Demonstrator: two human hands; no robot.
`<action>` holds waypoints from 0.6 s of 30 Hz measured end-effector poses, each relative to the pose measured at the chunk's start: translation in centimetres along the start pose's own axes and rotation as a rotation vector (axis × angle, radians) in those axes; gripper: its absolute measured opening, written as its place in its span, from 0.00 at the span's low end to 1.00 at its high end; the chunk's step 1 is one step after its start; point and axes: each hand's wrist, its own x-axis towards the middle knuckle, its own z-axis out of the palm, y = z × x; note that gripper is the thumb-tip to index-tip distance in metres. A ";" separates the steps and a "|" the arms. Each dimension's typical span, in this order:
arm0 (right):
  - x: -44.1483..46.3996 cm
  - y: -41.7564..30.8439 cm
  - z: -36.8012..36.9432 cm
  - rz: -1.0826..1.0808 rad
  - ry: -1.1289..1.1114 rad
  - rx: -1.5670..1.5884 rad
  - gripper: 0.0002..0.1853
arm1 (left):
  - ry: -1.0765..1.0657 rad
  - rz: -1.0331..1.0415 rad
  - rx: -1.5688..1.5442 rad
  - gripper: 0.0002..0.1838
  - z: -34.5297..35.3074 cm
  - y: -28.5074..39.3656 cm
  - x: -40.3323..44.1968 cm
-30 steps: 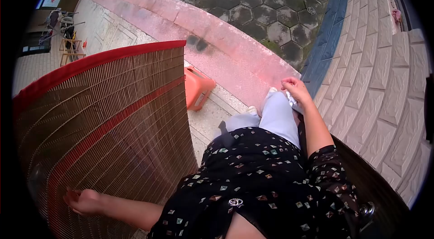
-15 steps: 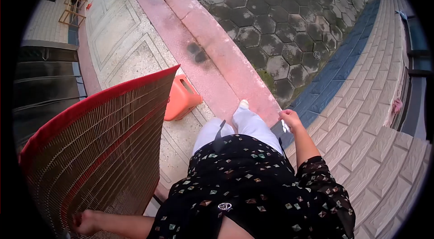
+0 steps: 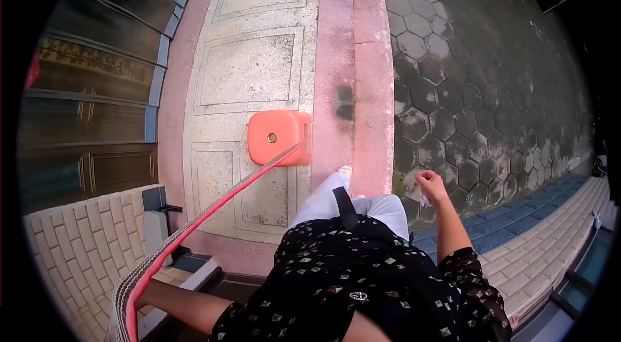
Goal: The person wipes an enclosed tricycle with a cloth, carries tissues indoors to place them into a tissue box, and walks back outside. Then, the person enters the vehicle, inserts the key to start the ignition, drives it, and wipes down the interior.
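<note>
A door curtain with a red border stretches from the lower left to beside an orange plastic stool, seen nearly edge-on. My left hand is at the curtain's lower left part, and its fingers are hidden behind the border. My right hand is held out to the right, above the paving, with its fingers closed on a small white item that looks like crumpled tissue.
Dark wooden doors line the left. Pink edging separates the pale floor from hexagonal paving. Tiled walls stand at lower left and right. Part of a red vehicle shows at the top right.
The view has turned to the left. The curtain, broad in view before, now appears nearly edge-on, and the stool's whole seat shows. My right hand still holds the white item.
</note>
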 end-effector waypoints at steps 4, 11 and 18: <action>4.7 -3.1 0.8 -0.081 -0.175 -0.062 0.10 | 0.082 -0.040 0.060 0.11 -7.3 1.9 -2.6; 14.2 -6.3 3.2 -0.302 -0.425 -0.213 0.08 | 0.202 -0.297 0.133 0.15 -24.4 4.1 -12.7; 17.7 -1.9 2.0 -0.341 -0.477 -0.302 0.08 | 0.182 -0.762 0.074 0.18 -38.5 8.6 -21.1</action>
